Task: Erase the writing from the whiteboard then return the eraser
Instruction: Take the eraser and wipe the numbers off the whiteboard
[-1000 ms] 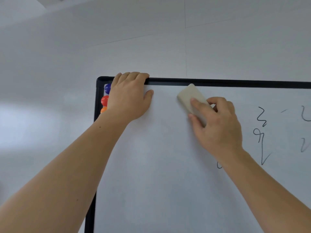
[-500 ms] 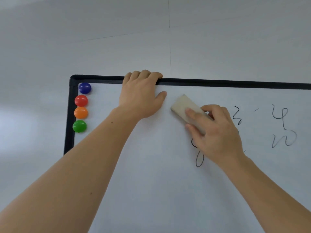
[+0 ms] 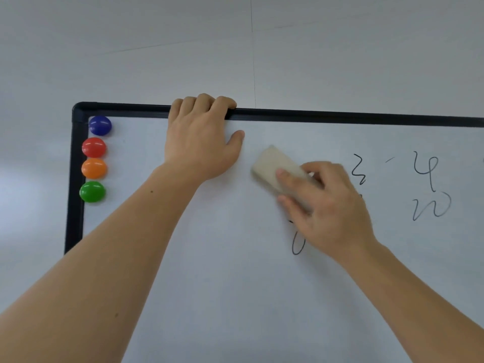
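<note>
A whiteboard (image 3: pixel 214 258) with a black frame hangs on a pale wall. My right hand (image 3: pixel 327 208) presses a beige eraser (image 3: pixel 272 166) flat against the board near its upper middle. Black marker writing (image 3: pixel 429 184) stands to the right of that hand, another squiggle (image 3: pixel 358 170) shows just above the knuckles, and a loop (image 3: pixel 298 243) pokes out below the hand. More writing is hidden under the hand. My left hand (image 3: pixel 201 142) grips the board's top edge, fingers hooked over the black frame (image 3: pixel 340 116), thumb on the white surface.
Several round magnets sit in a column at the board's left edge: blue (image 3: pixel 100 125), red (image 3: pixel 93 147), orange (image 3: pixel 93 168), green (image 3: pixel 92 191). The grey wall (image 3: pixel 235 48) lies above and to the left of the board.
The view has shifted left, bringing the magnets into sight. My right hand with the eraser has slid down from the top frame. My left hand has moved right along the top edge.
</note>
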The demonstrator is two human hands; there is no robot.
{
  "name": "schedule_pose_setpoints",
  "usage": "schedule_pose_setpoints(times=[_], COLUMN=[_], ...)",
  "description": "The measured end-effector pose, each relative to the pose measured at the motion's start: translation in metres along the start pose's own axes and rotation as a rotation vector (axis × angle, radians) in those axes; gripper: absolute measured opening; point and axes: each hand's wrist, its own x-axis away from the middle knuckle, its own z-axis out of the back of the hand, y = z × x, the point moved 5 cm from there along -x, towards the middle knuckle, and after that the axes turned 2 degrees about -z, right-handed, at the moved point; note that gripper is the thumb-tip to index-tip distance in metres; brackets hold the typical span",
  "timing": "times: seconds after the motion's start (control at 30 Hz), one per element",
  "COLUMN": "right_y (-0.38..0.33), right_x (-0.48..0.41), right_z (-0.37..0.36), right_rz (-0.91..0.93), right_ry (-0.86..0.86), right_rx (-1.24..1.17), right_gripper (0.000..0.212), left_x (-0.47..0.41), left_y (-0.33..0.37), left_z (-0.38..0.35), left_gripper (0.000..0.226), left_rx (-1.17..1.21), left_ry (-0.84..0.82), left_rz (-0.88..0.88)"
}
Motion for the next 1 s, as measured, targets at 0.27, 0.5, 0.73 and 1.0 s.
schedule_pose_setpoints(times=[0.27,0.5,0.73,1.0], right_y=[0.028,-0.001,0.049,0.004], right_x=[0.006,0.038,0.026,0.054], right_z=[0.007,0.009,0.022,0.013], right_rz=[-0.247,0.036,-0.155,0.104], right_ry=[0.056,-0.068,-0.053,-0.147], right_rx=[-0.003,-0.036,0.02,-0.081], right_gripper=[0.039,0.038,0.038,0.035], left_x=[0.001,-0.007,-0.013,-0.015], left_y=[0.01,0.028,0.044,0.067], left_z=[-0.003,-0.012,-0.021,-0.031], left_gripper=[0.065,0.081,0.069,0.07], left_rx=[-0.078,-0.192,-0.188,-0.212], left_ry=[-0.041,-0.119,-0.167,-0.162], left_rz=[0.011,0.053,0.002,0.005])
